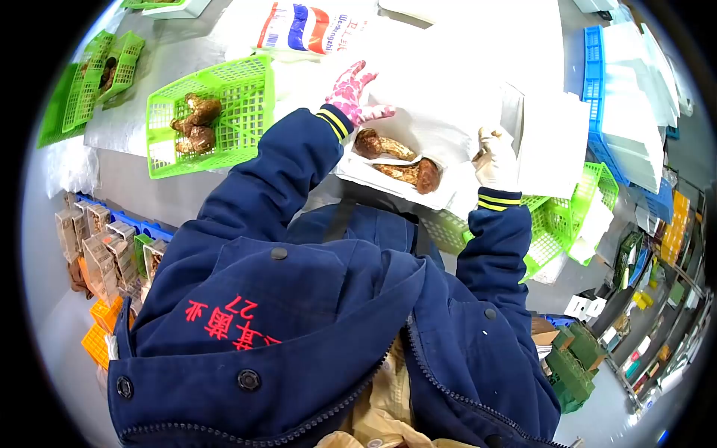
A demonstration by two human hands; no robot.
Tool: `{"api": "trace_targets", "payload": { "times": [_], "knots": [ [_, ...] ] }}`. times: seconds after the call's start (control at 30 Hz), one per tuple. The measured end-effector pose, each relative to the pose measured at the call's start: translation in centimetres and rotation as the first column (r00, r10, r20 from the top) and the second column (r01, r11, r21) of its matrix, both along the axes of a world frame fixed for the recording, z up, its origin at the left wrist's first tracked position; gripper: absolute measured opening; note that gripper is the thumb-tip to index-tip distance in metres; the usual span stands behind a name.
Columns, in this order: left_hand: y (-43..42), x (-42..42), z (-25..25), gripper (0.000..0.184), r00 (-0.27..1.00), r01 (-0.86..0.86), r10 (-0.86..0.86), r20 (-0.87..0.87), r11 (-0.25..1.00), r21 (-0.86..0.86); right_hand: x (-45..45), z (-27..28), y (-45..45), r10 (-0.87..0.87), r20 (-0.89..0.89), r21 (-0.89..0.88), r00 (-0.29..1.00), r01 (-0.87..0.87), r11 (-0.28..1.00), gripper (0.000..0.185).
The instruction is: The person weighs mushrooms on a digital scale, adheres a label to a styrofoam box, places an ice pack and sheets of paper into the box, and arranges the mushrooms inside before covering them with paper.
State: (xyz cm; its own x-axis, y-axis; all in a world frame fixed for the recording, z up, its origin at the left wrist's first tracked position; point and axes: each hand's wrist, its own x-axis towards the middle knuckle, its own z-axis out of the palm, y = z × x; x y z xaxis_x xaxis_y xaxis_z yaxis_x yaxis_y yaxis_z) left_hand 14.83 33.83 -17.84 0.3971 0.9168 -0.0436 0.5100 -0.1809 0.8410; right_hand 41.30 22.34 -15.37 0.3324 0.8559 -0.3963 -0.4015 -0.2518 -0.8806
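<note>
Two brown mushrooms, one upper left (384, 145) and one lower right (411, 175), lie in a white paper-lined box (455, 145) before me, with white paper between them. My left hand (355, 95), in a pink and white patterned glove, is over the box's left side with fingers spread and nothing in it. On the right side, my right hand (495, 158) wears a white glove, its fingers curled close to the white lining; whatever it may hold is hidden. Several more mushrooms (198, 123) rest in a green basket (250, 97) to the left.
A printed white bag (314, 28) lies at the table's far side. Green baskets (123, 67) are at the far left, another (549, 224) at the right. Blue crates (594, 75) with white sheets stand at the right, near shelves (657, 313). Packed boxes (101, 257) stand lower left.
</note>
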Motion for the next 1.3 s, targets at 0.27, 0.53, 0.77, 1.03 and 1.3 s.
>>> {"api": "trace_targets", "payload": {
  "times": [0.27,0.53,0.77,1.03,1.3],
  "knots": [
    [-2.9,1.6,-2.6,0.084,0.879,-0.054,0.301,0.371,0.834,-0.549,2.0,-4.2,-4.1,0.219,0.597,-0.142,0.772,-0.167,0.976,0.047],
    [-4.2,0.4,-4.5,0.073,0.974,-0.162,0.214,0.078,0.892,-0.423,0.4,-3.2,-3.6,0.551,0.573,-0.437,0.607,-0.342,0.832,0.036],
    [-3.1,1.0,1.6,0.033,0.682,0.182,-0.210,-0.700,0.976,-0.115,-0.3,-4.1,-1.7,0.672,0.617,-0.431,0.409,-0.539,0.724,0.022],
    [-4.8,-0.4,-0.7,0.047,0.675,0.610,-0.395,-0.624,0.774,0.169,-3.1,-3.8,-1.5,0.490,0.852,-0.523,-0.182,-0.317,0.791,0.030],
    [-6.2,-1.9,-1.6,0.050,0.561,0.648,-0.376,-0.738,0.754,0.109,-4.3,2.0,-3.5,0.178,0.860,-0.346,-0.478,-0.288,0.893,0.031]
  ]
}}
